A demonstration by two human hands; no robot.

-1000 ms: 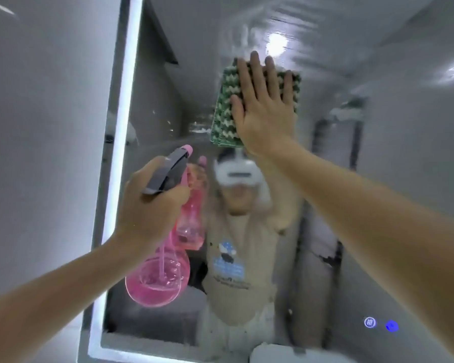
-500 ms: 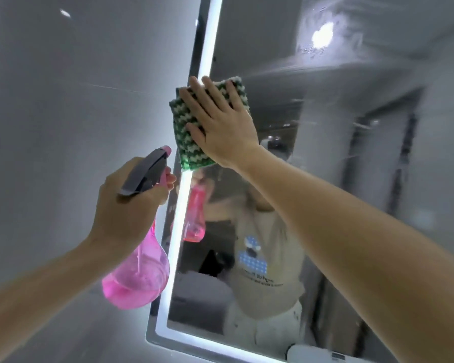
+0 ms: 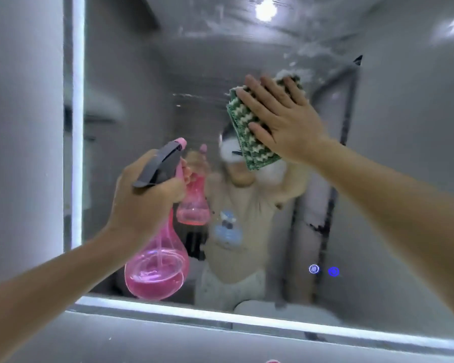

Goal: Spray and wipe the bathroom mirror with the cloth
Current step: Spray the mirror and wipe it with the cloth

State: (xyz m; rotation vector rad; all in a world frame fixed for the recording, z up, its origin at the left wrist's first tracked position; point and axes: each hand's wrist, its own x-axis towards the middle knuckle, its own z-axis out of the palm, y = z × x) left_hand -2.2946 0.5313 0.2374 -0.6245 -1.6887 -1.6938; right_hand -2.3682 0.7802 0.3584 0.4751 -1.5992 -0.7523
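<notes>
The bathroom mirror [image 3: 147,106] fills most of the view, with lit strips along its left and bottom edges and wet smears near the top. My right hand [image 3: 283,119] lies flat with straight fingers on a green-and-white woven cloth [image 3: 244,132], pressing it against the glass right of centre. My left hand [image 3: 144,197] grips the neck of a pink spray bottle [image 3: 156,268] with a dark trigger, held upright in front of the lower left part of the mirror. The bottle holds a little pink liquid at its bottom.
Two small blue lit touch icons [image 3: 323,269] sit in the mirror's lower right. A grey wall [image 3: 21,127] borders the mirror on the left and below. The glass reflects a person, a ceiling light and a dark door frame.
My right hand has slid the cloth from the mirror's upper left edge to the right and a little lower. The spray bottle stays in my left hand, now in front of the glass.
</notes>
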